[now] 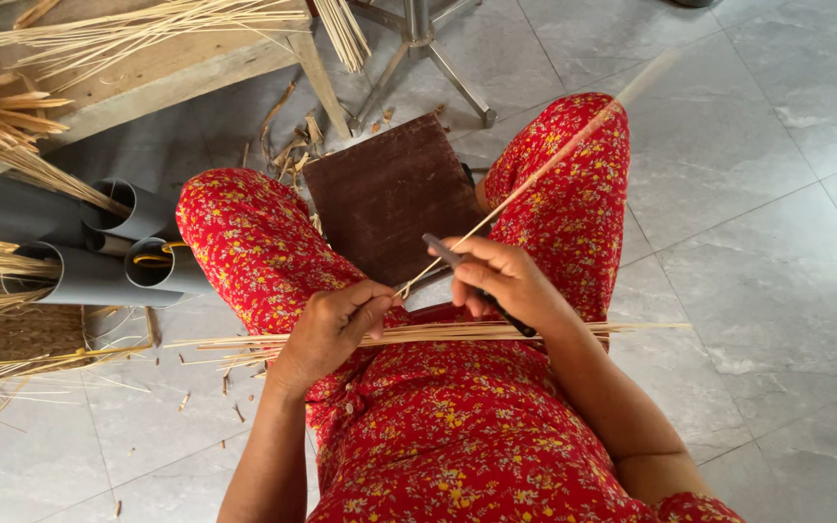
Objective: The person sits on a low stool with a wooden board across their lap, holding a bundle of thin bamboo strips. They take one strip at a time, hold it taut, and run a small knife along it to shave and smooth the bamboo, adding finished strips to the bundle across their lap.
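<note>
Over my lap, just near of the dark brown square board (394, 194) that stands between my knees, one long thin pale bamboo sliver (525, 184) runs on a slant. Its long axis climbs from the near left, at my left hand (333, 329), up and away to the far right, where it crosses above my right knee and its tip blurs out over the grey tiled floor (777, 194).

My left hand is closed in a narrow pinch on the sliver's near end, thumb against fingertips. My right hand (506, 281) sits just to the right and slightly farther along the same sliver, wrapped around a slim dark-handled knife (477, 281). The knife's pale end meets the sliver close to where my left hand pinches it, though I cannot tell exactly how the edge bears on the strip. So both hands are at the low end, the left nearer the very tip, and the whole free length stretches off to the far right.

Across my thighs, under both wrists, lies a flat bundle of thin pale bamboo strips (418, 335), nearly level left to right, so it crosses the held sliver at an angle. To the left lie grey plastic tubes (89, 276) with more strips.
</note>
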A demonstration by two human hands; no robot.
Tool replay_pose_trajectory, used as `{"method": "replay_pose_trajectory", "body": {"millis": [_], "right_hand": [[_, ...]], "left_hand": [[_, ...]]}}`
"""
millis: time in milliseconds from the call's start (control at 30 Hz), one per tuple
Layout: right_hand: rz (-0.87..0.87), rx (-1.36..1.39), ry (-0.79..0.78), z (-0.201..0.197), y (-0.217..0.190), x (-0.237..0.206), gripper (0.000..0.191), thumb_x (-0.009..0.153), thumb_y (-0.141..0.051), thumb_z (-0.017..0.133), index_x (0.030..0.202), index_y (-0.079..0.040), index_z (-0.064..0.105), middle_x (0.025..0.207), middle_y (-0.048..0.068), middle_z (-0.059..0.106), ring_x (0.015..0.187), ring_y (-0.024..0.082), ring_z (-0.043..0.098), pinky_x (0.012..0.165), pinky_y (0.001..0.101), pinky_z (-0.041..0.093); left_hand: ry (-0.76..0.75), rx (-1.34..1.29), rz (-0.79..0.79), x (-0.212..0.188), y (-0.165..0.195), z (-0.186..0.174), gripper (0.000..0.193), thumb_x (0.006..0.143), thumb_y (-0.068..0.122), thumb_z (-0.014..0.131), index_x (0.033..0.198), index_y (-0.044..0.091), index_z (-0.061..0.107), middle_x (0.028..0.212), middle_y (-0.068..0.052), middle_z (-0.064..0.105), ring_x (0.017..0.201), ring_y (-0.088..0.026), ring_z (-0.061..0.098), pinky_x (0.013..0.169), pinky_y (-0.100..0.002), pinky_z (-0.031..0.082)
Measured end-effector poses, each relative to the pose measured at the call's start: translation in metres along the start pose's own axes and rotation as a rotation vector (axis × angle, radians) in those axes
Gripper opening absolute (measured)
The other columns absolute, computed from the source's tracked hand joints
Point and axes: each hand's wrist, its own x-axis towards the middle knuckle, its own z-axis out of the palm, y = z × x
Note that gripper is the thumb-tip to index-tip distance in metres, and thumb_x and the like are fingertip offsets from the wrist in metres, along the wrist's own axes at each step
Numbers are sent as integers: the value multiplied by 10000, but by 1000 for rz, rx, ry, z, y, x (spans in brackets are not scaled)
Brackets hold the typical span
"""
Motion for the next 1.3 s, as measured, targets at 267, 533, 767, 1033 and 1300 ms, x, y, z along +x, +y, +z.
{"method": "replay_pose_trajectory", "body": {"millis": [267,533,767,1033,1300], "right_hand": [[-120,118,331,-51,6,-17,327,1065,-135,564,1357,-4,633,773,44,677,583,81,576,530,225,469],[-220,198,643,-105,8,-40,340,1058,-100,609,1387,-19,639,790,71,662,572,130,569,509,257,438],[-294,187,769,-112,-7,-53,326,1097,-84,610,1417,-33,646,832,77,664,623,144,581,559,277,464],[4,-63,178,-25,-10,-15,457,1032,-153,526,1483,-81,511,744,52,712,545,84,606,500,232,514],[42,-27,6,17,2,7,380,1048,-107,547,1421,-41,578,761,54,694,571,70,599,530,213,508]], "left_hand": [[-44,-149,-94,-13,-14,-21,178,984,86,603,1093,8,719,848,-9,757,631,-78,635,584,-251,560],[-87,-227,-204,-27,-36,-44,212,1024,113,582,1078,13,761,677,-15,634,587,-69,554,503,-244,442],[10,-343,-250,-32,-48,-57,211,1012,140,605,1099,38,769,652,-1,612,575,-38,534,475,-224,399],[198,-140,5,7,-28,-8,139,986,139,683,1053,44,758,770,-6,726,655,-40,664,536,-215,513],[142,-83,18,18,3,13,100,964,111,696,1023,41,735,740,-29,745,650,-64,709,579,-251,562]]}}
